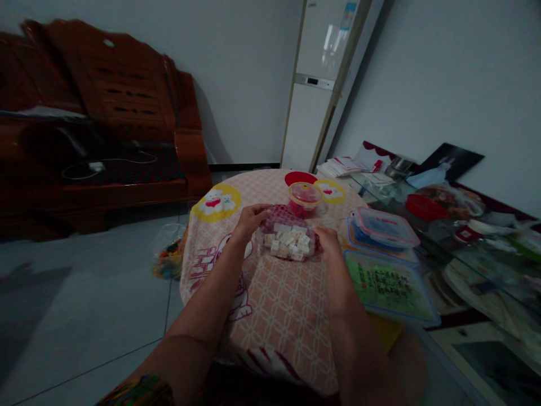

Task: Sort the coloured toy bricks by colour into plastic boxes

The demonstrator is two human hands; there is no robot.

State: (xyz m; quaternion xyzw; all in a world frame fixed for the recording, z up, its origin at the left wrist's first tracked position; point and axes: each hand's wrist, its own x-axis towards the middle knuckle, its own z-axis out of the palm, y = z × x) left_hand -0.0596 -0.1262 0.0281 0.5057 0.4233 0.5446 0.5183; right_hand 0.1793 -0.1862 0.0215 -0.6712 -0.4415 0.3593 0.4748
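Observation:
Both my hands grip a see-through bag (279, 217) with a pinkish-purple pattern, resting on or just above the cloth-covered round table. Inside it lie several small whitish blocks (291, 242), whose kind I cannot make out. My left hand (252, 219) is closed on the bag's left upper edge. At the right edge my right hand (326, 239) is closed on it too, its fingertips partly hidden. Just behind the bag stands a round pink container with a clear, yellow-rimmed lid (305, 193).
A patterned tablecloth (287, 316) covers the table. To the right are stacked lidded plastic boxes (384, 228) and a flat green-topped box (391, 285). A cluttered glass-topped cabinet (372, 194) runs along the right wall. A clear bag of colourful items (169, 256) hangs at the table's left side.

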